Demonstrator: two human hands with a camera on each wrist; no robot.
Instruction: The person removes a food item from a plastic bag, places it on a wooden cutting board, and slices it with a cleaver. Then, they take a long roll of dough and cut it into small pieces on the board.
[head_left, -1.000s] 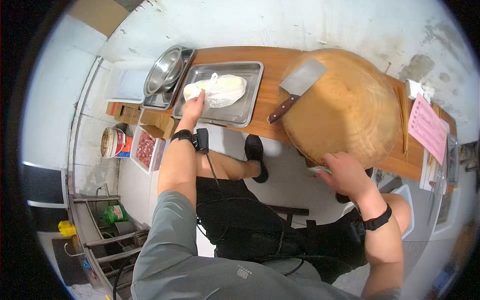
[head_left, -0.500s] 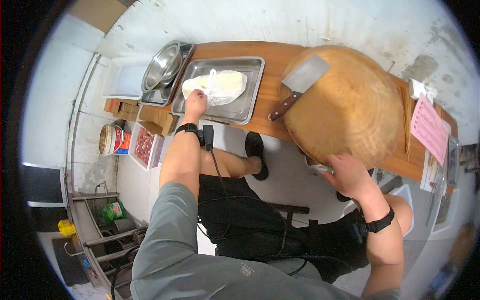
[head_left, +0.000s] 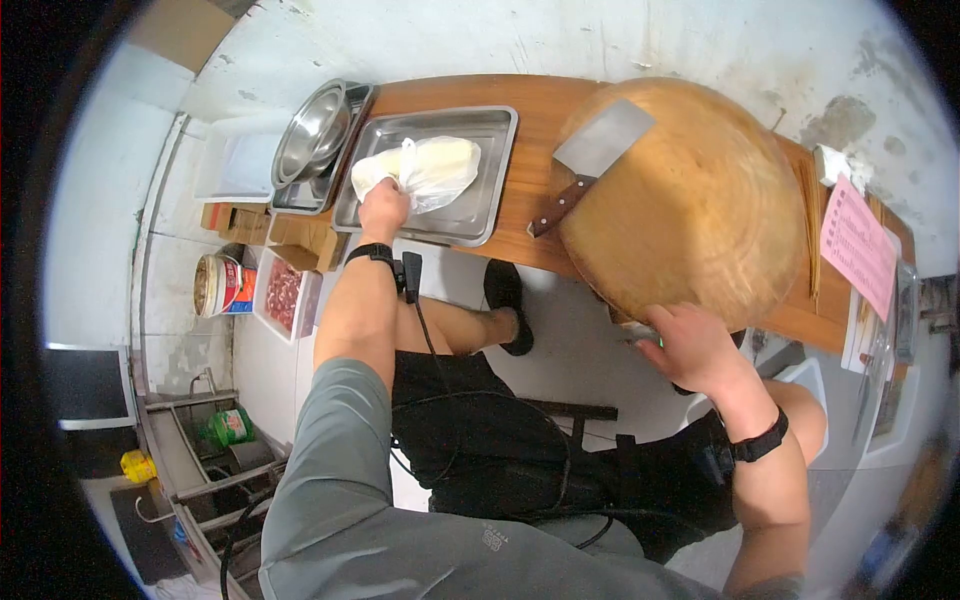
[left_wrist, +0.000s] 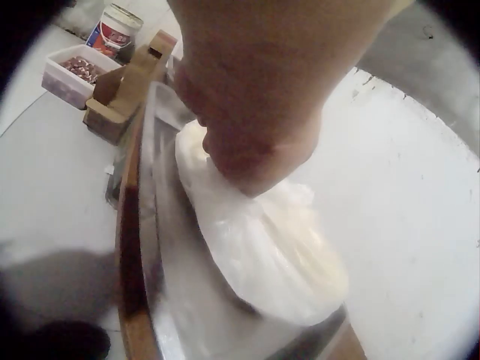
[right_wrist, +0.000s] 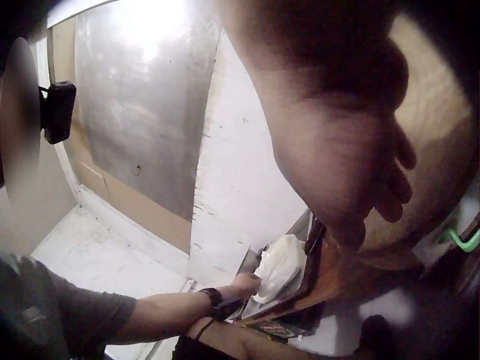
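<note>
My left hand [head_left: 384,212] grips the near left side of a white plastic bag [head_left: 445,172], its fingers curled into the film. Pale, cream-coloured contents show through the bag, which lies in a shallow metal tray [head_left: 468,232]. In the left wrist view the bag [left_wrist: 262,255] hangs below the fist, and the fingertips are hidden. My right hand [head_left: 690,350] rests at the near edge of a thick round wooden chopping block [head_left: 700,210], holding nothing visible, its fingers loosely bent. A cleaver [head_left: 605,140] with a brown handle lies across the block's left side.
Stacked metal bowls [head_left: 315,135] stand left of the tray. Below them are cardboard boxes [head_left: 300,240], a white tub of raw meat pieces [head_left: 285,295] and a bucket [head_left: 220,285]. Wooden sticks [head_left: 808,230] and a pink printed sheet [head_left: 858,245] lie right of the block.
The left hand has shifted its hold on the bag, fingers now closed more fully into the film. The bag has moved slightly within the tray. The right hand stays at the block's edge.
</note>
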